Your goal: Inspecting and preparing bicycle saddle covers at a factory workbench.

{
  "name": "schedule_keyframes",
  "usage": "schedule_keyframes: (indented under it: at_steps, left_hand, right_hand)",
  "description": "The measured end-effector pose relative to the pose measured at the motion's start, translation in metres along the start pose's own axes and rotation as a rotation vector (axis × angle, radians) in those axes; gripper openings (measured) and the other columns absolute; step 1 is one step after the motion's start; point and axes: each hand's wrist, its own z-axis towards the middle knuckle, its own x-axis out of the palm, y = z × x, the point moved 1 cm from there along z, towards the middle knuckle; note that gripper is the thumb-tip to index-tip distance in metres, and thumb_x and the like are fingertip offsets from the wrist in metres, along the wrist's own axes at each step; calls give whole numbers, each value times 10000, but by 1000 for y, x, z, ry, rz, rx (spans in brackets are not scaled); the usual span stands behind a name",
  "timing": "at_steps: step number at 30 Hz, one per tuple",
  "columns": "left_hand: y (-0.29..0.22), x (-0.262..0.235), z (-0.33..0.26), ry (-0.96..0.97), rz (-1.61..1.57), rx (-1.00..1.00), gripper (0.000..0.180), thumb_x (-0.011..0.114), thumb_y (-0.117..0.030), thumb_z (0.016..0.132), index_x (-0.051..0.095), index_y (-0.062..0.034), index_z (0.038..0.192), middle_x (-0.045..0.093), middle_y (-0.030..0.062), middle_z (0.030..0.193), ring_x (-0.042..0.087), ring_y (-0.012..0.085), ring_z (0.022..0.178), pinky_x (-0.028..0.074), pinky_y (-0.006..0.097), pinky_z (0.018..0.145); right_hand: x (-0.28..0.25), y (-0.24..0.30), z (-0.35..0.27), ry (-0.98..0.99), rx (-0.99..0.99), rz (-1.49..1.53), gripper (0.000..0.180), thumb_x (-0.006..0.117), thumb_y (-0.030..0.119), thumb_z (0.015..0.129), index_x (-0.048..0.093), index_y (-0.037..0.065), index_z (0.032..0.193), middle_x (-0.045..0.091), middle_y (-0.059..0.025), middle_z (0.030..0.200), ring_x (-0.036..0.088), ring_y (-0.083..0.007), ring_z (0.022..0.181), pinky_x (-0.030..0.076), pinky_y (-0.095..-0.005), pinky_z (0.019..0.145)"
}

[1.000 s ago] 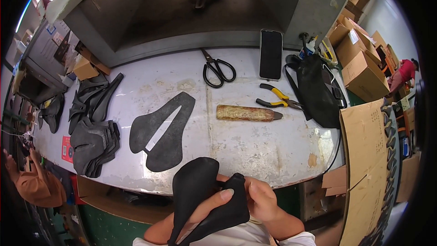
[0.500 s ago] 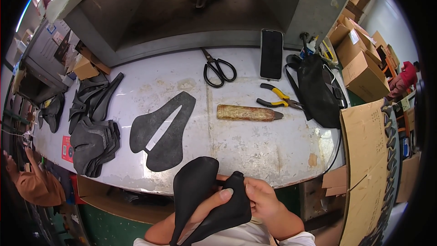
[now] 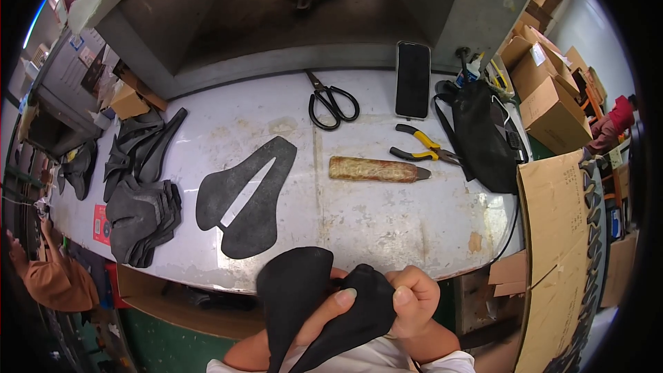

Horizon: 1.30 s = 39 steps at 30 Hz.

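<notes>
Close to my body, at the table's front edge, I hold a black bicycle saddle (image 3: 293,290) with two wide lobes split by a gap. My left hand (image 3: 323,316) reaches through that gap, its thumb lying on the inner edge and most fingers hidden beneath. My right hand (image 3: 414,302) pinches the saddle's right edge between thumb and curled fingers. Just beyond lies a flat dark saddle-shaped piece (image 3: 259,224) with a slot down its middle. A wrapped-handle tool with a short dark tip (image 3: 376,170) rests to the right of it.
Black-handled scissors (image 3: 332,108), yellow-and-black pliers (image 3: 423,146), a phone (image 3: 412,81) and a black bag (image 3: 483,138) lie farther back. Stacked dark pieces (image 3: 145,224) stand at left. A grey metal housing (image 3: 228,62) borders the back; cardboard (image 3: 552,235) flanks the right. Another person (image 3: 59,280) is at far left.
My right hand has shifted slightly right and up, curling tighter and pulling the saddle's edge outward. The saddle sits a little lower and is spread wider. Things on the table have stayed put.
</notes>
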Motion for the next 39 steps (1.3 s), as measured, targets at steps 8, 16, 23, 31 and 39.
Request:
schedule_keyframes:
  at_steps: [8,16,23,31,39]
  left_hand:
    - [36,-8,7,-11,-231,55,281,589,-134,948,498,8,1174,638,111,955,620,121,862,509,270,763]
    - [16,-4,4,-42,56,-10,278,562,-160,925,523,4,1146,631,137,1003,623,184,932,516,330,831]
    - [29,0,1,5,-459,-158,273,544,-187,960,528,-6,1164,631,117,1008,630,174,879,525,318,802]
    - [20,6,9,-136,-401,-72,238,492,-224,998,545,-13,1093,635,84,937,627,154,866,523,300,749]
    - [32,9,21,-159,-704,-260,318,463,-288,1026,619,-16,973,659,62,817,624,109,711,509,244,637]
  right_hand:
    - [-11,-15,9,41,451,112,473,397,457,1029,539,19,919,531,-48,849,429,-87,693,362,-240,583]
    - [0,17,19,142,276,-422,258,523,187,1007,528,13,816,504,-3,672,423,-54,612,372,-235,549]
    - [14,-6,7,16,-160,-599,271,488,232,1028,505,50,827,448,37,671,388,-39,593,340,-238,515]
    - [2,9,11,223,227,-546,323,503,194,1010,434,23,745,402,-31,585,346,-78,565,313,-280,493]
    - [4,-14,3,-2,371,-131,323,499,245,1013,526,-9,815,496,-18,642,405,-91,583,350,-252,534]
